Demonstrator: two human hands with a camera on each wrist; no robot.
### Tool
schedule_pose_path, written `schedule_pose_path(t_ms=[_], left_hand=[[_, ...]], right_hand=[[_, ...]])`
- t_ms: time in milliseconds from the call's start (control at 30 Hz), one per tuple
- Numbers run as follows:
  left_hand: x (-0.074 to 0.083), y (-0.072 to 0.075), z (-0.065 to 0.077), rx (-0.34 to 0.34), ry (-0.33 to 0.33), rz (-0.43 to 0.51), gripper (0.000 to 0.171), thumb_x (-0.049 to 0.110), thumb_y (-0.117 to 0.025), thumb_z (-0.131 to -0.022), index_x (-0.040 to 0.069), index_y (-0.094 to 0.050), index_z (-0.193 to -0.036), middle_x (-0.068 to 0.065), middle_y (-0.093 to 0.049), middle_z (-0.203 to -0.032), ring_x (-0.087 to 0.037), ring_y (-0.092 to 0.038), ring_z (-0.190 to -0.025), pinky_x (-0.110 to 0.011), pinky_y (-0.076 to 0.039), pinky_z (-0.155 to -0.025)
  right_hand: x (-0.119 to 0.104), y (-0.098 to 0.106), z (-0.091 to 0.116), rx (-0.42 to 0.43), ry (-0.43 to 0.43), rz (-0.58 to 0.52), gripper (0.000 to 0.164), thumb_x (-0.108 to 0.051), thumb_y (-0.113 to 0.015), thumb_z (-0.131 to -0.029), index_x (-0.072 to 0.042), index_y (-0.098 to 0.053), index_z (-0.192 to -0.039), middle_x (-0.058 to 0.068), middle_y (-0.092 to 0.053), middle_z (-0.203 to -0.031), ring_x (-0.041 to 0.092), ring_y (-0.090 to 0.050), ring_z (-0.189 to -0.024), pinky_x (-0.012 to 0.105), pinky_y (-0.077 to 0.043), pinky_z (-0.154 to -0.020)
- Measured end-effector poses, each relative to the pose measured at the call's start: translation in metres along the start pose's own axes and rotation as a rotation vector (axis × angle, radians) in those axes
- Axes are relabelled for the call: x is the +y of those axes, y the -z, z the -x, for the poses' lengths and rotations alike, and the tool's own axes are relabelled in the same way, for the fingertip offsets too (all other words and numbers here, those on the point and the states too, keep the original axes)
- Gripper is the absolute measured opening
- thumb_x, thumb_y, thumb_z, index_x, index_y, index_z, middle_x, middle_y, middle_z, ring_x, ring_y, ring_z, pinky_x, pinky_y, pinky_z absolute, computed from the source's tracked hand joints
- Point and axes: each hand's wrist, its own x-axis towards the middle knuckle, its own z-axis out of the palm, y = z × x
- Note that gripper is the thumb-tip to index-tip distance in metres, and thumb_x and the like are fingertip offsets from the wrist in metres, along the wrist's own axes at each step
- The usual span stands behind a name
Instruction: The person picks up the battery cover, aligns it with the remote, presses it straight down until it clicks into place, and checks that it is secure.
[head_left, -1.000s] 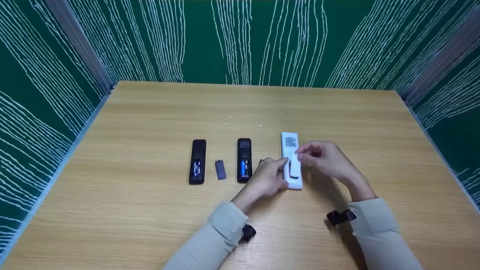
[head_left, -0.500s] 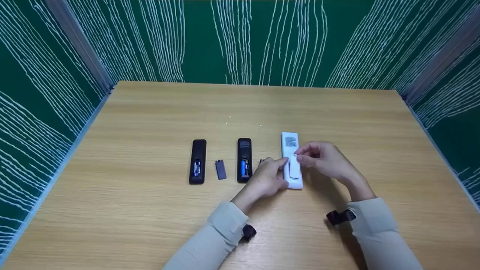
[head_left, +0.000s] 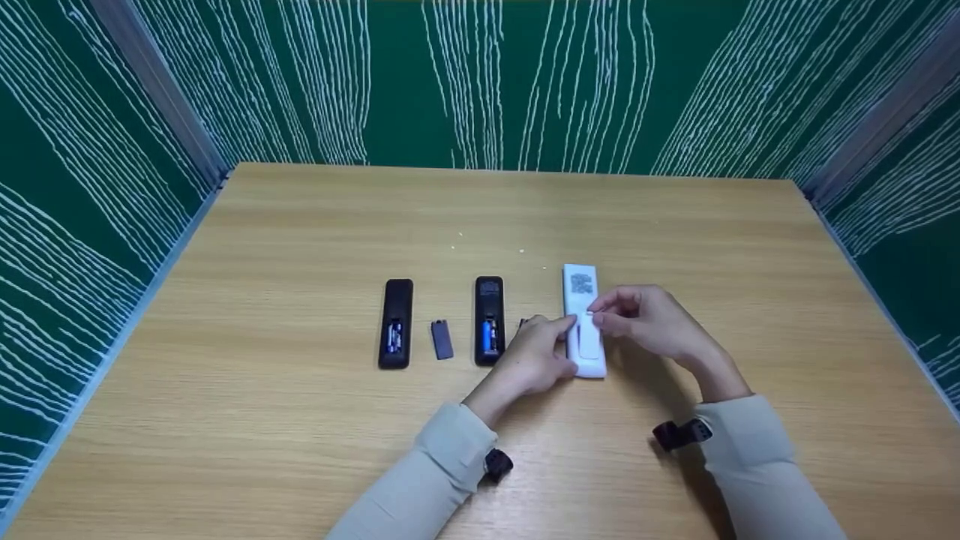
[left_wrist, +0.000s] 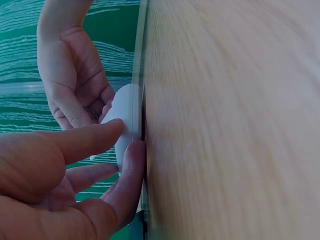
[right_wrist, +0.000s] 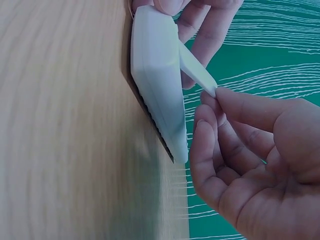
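A white remote control (head_left: 580, 296) lies back side up on the table, its printed label toward the far end. My left hand (head_left: 534, 356) grips its left side and near end; the left wrist view shows thumb and fingers on the white casing (left_wrist: 129, 110). Between thumb and fingertips, my right hand (head_left: 651, 319) pinches the far end of the white battery cover (head_left: 589, 337). In the right wrist view that cover (right_wrist: 197, 69) slants up from the remote, its other end meeting the casing. The cover hides the battery compartment in the head view.
Left of the hands lie two black remotes, one (head_left: 396, 322) farther left and one (head_left: 489, 321) nearer, both with batteries exposed. A dark battery cover (head_left: 442, 340) lies between them. Another dark piece (head_left: 522, 323) is mostly hidden behind my left hand. Small white crumbs (head_left: 521, 250) dot the table.
The battery cover has shifted slightly toward the near end of the white remote, and the dark gap at its lower end is covered. My right hand moved slightly with it; the left stayed.
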Motion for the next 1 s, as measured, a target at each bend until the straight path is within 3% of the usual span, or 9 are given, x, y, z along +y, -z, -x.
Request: schedule_pose_path(t_ms=[333,1000], left_hand=[[-0.0018,0.0013,0.0000,0.003,-0.042,-0.021,0.077,0.002,-0.082,-0.089,0.007,-0.050,-0.158,-0.012,-0.061,-0.121,-0.012,-0.048,-0.095,-0.024,-0.046,-0.084],[0.0000,0.0011,0.0006,-0.007,0.003,0.020,0.078,0.003,-0.082,-0.089,0.011,-0.048,-0.160,-0.007,-0.058,-0.117,-0.009,-0.051,-0.087,-0.020,-0.048,-0.076]], right_hand=[[0.0027,-0.0010,-0.0014,-0.004,0.004,-0.019,0.018,-0.013,-0.073,-0.101,-0.003,-0.075,-0.116,0.010,-0.070,-0.096,0.017,-0.056,-0.082,0.023,-0.043,-0.065],[0.0039,-0.0061,-0.0032,0.018,0.017,0.074,0.013,-0.012,-0.071,-0.101,-0.008,-0.076,-0.113,0.009,-0.071,-0.098,0.025,-0.059,-0.089,0.026,-0.047,-0.073]])
